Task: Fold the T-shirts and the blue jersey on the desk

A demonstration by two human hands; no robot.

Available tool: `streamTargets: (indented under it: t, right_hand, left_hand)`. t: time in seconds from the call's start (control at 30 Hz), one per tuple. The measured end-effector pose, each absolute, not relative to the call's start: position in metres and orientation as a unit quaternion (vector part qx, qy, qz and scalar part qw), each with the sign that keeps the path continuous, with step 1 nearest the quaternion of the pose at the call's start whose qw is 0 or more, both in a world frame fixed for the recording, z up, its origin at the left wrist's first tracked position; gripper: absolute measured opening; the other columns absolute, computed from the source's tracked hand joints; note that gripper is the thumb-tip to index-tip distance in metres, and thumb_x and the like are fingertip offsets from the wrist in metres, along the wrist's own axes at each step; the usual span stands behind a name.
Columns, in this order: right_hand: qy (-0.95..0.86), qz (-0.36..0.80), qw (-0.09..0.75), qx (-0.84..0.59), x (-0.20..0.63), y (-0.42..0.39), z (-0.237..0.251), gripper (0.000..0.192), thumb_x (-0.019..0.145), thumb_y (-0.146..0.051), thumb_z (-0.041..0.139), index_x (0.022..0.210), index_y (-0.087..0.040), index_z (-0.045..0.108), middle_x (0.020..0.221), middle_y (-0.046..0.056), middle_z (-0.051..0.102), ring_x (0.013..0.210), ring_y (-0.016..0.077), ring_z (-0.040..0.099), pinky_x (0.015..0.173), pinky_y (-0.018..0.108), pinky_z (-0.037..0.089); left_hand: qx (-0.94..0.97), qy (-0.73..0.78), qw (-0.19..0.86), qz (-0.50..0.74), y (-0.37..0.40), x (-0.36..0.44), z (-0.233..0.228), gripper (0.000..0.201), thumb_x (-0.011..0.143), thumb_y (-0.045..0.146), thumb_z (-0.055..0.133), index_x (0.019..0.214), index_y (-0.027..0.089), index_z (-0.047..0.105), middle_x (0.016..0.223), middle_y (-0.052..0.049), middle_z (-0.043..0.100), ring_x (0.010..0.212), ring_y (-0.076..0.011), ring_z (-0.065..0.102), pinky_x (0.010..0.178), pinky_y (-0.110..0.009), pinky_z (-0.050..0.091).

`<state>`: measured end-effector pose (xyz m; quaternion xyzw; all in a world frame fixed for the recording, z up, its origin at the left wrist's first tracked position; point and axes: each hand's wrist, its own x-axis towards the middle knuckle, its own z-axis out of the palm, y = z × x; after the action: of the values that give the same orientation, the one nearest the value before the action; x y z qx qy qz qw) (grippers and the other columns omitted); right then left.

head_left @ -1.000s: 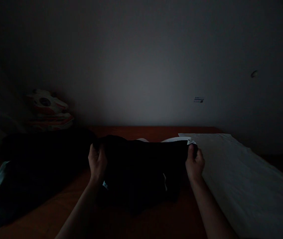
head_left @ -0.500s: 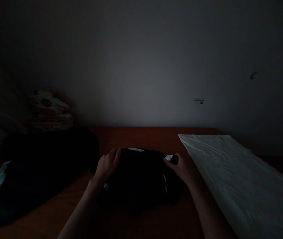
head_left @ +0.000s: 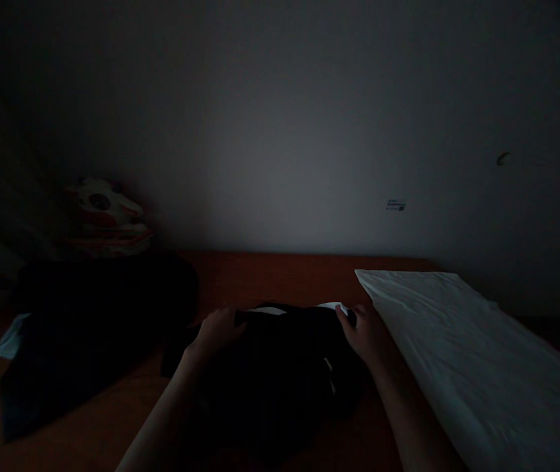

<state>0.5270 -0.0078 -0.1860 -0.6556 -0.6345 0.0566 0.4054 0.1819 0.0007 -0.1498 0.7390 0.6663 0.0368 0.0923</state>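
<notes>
A black garment [head_left: 280, 367] with white patches lies in the middle of the wooden surface, too dark for me to tell its exact kind. My left hand [head_left: 220, 330] is closed on its far edge at the left, thumb turned inward. At the right end of that same edge, my right hand [head_left: 362, 331] pinches the cloth between thumb and fingers, beside a strip of white. The garment's far edge stretches between both hands. Its near part fades into shadow.
Dark cloth [head_left: 98, 334] is heaped at the left, with a pale blue piece [head_left: 12, 337] beside it. A white cloth [head_left: 477, 354] lies flat on the right. Behind the heap, a cow-like figure [head_left: 105, 203] stands against the wall [head_left: 280, 131]. The reddish-brown wooden surface [head_left: 280, 272] meets the wall.
The garment's far edge has come lower and looks straighter between my hands. My left hand has shifted slightly down and right, my right hand slightly to the right. The view has tilted a little.
</notes>
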Motion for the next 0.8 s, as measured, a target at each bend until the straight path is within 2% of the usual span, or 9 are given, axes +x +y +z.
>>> streamTargets:
  t: [0.1,0.23,0.3,0.4,0.47,0.53,0.63,0.7,0.8]
  right_hand:
    - [-0.669,0.086,0.337,-0.657,0.529,-0.010,-0.180,0.027,0.086,-0.042,0.056,0.087,-0.022,0.074,0.098,0.011,0.076,0.097,0.0256,0.070,0.088,0.035,0.052]
    - [-0.708,0.139,0.276,-0.635,0.543,0.005,-0.150,0.012,0.077,-0.035,0.068,0.074,-0.024,0.072,0.076,0.004,0.076,0.076,0.0223,0.071,0.071,0.029,0.050]
    - [-0.695,0.118,0.305,-0.640,0.550,0.021,-0.123,0.020,0.083,-0.039,0.062,0.075,-0.023,0.070,0.074,0.005,0.074,0.071,0.0227,0.069,0.068,0.030,0.048]
    - [-0.661,0.068,0.383,-0.642,0.552,0.044,-0.074,0.040,0.096,-0.049,0.041,0.099,-0.020,0.068,0.092,0.010,0.075,0.080,0.0231,0.068,0.073,0.032,0.050]
    - [-0.642,0.023,0.480,-0.598,0.546,0.049,-0.047,0.043,0.096,-0.053,0.041,0.107,-0.019,0.065,0.101,0.011,0.073,0.089,0.0235,0.067,0.080,0.034,0.050]
    - [-0.631,-0.016,0.562,-0.534,0.540,0.043,-0.034,0.039,0.092,-0.053,0.050,0.106,-0.020,0.065,0.102,0.010,0.071,0.092,0.0237,0.065,0.083,0.035,0.050]
    - [-0.665,-0.026,0.568,-0.484,0.541,0.018,-0.053,0.027,0.087,-0.047,0.059,0.097,-0.022,0.065,0.100,0.009,0.069,0.091,0.0228,0.064,0.082,0.035,0.051]
    - [-0.712,0.008,0.508,-0.485,0.549,-0.003,-0.087,0.020,0.086,-0.041,0.060,0.092,-0.023,0.064,0.097,0.007,0.068,0.088,0.0217,0.064,0.082,0.035,0.051]
    - [-0.779,0.104,0.361,-0.502,0.564,-0.033,-0.142,0.013,0.084,-0.036,0.061,0.080,-0.024,0.064,0.088,0.004,0.067,0.079,0.0194,0.064,0.076,0.033,0.051]
  left_hand:
    - [0.727,0.677,0.109,0.042,0.007,0.179,-0.141,0.031,0.088,0.034,0.059,0.112,0.019,0.070,0.114,-0.015,0.075,0.107,-0.0341,0.070,0.089,-0.041,0.052]
    - [0.716,0.683,0.096,0.104,0.027,0.168,-0.111,0.027,0.092,0.028,0.051,0.114,0.021,0.065,0.114,-0.013,0.075,0.104,-0.0297,0.071,0.086,-0.038,0.052]
    - [0.693,0.687,0.081,0.202,0.042,0.163,-0.089,0.026,0.094,0.025,0.045,0.116,0.021,0.060,0.114,-0.012,0.074,0.104,-0.0261,0.070,0.086,-0.035,0.052]
    - [0.632,0.629,0.042,0.451,0.059,0.161,-0.055,0.021,0.091,0.025,0.050,0.110,0.020,0.056,0.111,-0.012,0.070,0.102,-0.0237,0.068,0.087,-0.034,0.052]
    - [0.599,0.573,0.001,0.559,0.060,0.161,-0.040,0.021,0.089,0.027,0.053,0.108,0.019,0.053,0.115,-0.014,0.066,0.107,-0.0241,0.065,0.091,-0.037,0.051]
    - [0.596,0.527,-0.050,0.604,0.050,0.157,-0.036,0.021,0.087,0.027,0.054,0.107,0.020,0.050,0.122,-0.015,0.062,0.115,-0.0249,0.060,0.097,-0.040,0.049]
    - [0.660,0.475,-0.093,0.574,0.020,0.141,-0.057,0.015,0.083,0.023,0.056,0.096,0.023,0.048,0.122,-0.012,0.063,0.113,-0.0239,0.061,0.095,-0.038,0.049]
    - [0.743,0.480,-0.062,0.461,-0.004,0.126,-0.084,0.011,0.081,0.021,0.054,0.089,0.024,0.048,0.107,-0.008,0.068,0.096,-0.0210,0.066,0.083,-0.032,0.051]
    - [0.833,0.503,0.009,0.230,-0.036,0.108,-0.126,0.009,0.075,0.016,0.055,0.079,0.024,0.053,0.083,-0.003,0.068,0.077,-0.0194,0.066,0.070,-0.028,0.049]
